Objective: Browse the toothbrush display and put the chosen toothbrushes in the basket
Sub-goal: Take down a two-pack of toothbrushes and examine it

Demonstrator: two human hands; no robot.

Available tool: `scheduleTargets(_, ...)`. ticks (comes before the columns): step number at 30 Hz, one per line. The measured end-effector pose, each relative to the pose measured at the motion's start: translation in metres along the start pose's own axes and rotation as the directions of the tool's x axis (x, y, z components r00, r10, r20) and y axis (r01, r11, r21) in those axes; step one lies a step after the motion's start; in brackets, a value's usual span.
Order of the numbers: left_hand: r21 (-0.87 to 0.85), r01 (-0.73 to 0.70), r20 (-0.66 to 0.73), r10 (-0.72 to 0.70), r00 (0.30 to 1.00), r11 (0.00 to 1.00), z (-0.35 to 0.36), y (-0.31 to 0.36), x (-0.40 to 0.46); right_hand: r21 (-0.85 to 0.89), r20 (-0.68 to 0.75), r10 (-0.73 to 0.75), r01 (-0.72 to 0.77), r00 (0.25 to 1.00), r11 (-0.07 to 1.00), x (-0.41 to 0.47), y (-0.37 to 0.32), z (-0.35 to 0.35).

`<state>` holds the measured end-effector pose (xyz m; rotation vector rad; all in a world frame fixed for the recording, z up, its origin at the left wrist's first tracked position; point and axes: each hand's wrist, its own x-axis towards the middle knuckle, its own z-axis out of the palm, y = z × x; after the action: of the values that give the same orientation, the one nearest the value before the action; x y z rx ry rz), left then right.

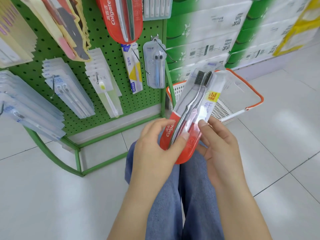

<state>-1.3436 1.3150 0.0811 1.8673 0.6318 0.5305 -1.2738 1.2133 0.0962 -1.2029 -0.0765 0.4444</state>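
I hold a red Colgate twin pack of toothbrushes (194, 108) with black bristles in both hands, tilted with its top up and to the right. My left hand (155, 146) grips the red lower end, thumb across the front. My right hand (220, 144) pinches the pack's right edge. Behind the pack, a white basket (223, 110) with an orange rim and handle stands on the floor. The green pegboard display (110, 70) carries several hanging toothbrush packs, among them another red Colgate pack (121, 18) and a clear twin pack (155, 66).
Stacked green and white tissue cartons (216, 32) fill the back right. The display's green frame foot (78, 153) stands on the white tiled floor at left. My blue-jeaned knees (181, 196) are below the hands. Bare metal hooks (166, 51) jut from the board.
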Motion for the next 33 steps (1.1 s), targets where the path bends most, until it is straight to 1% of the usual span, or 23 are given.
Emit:
scheduleTargets(2,0.088,-0.019,-0.006,0.02,1.0,0.996,0.005,0.001,-0.002,0.003,0.011,-0.012,0.012,1.0,1.0,-0.002,0.0,0.003)
scheduleTargets(4,0.132,-0.047,-0.064,0.055,0.996,0.99,0.007,0.001,-0.003,0.003,0.013,-0.029,0.029,1.0,1.0,-0.003,0.0,0.004)
scheduleTargets(7,0.118,-0.051,-0.111,0.064,0.992,0.992,0.006,0.001,-0.004,0.01,0.018,-0.048,0.048,0.999,0.999,-0.004,0.0,0.005)
scheduleTargets(18,0.067,-0.088,-0.123,0.095,0.988,0.994,0.006,0.002,-0.005,0.007,0.043,-0.087,0.087,0.995,0.996,-0.005,-0.002,0.008)
scheduleTargets(20,0.016,-0.067,-0.063,0.067,0.996,0.998,0.005,0.0,-0.002,0.021,0.01,-0.079,0.079,0.997,0.997,-0.004,-0.001,0.006)
scheduleTargets(22,-0.049,-0.046,0.082,0.05,0.995,0.998,0.001,-0.003,-0.001,0.045,-0.063,-0.064,0.067,0.996,0.997,-0.002,-0.001,0.003)
scheduleTargets(23,-0.051,-0.063,0.165,0.07,0.984,0.997,0.0,-0.005,-0.002,0.067,-0.102,-0.053,0.06,0.993,0.996,0.0,-0.001,0.0)
scheduleTargets(25,0.019,-0.133,0.308,0.121,0.944,0.991,0.0,-0.007,-0.004,0.109,-0.156,-0.036,0.053,0.987,0.993,0.002,-0.001,-0.004)
scheduleTargets(27,0.133,-0.232,0.356,0.172,0.919,0.964,0.005,-0.01,-0.007,0.12,-0.179,-0.027,0.049,0.984,0.992,0.003,0.0,-0.006)
scheduleTargets(29,0.217,-0.303,0.323,0.225,0.919,0.928,0.011,-0.01,-0.008,0.109,-0.176,-0.019,0.039,0.984,0.993,0.003,0.001,-0.007)
scheduleTargets(30,0.224,-0.307,0.285,0.239,0.928,0.925,0.014,-0.009,-0.008,0.096,-0.169,-0.016,0.033,0.985,0.995,0.003,0.001,-0.007)
scheduleTargets(31,0.209,-0.289,0.239,0.238,0.941,0.934,0.016,-0.008,-0.008,0.077,-0.161,-0.015,0.028,0.987,0.997,0.002,0.001,-0.007)
scheduleTargets(33,0.148,-0.18,0.134,0.161,0.978,0.972,0.016,-0.005,-0.008,0.04,-0.139,-0.004,0.009,0.99,0.999,0.002,0.001,-0.006)
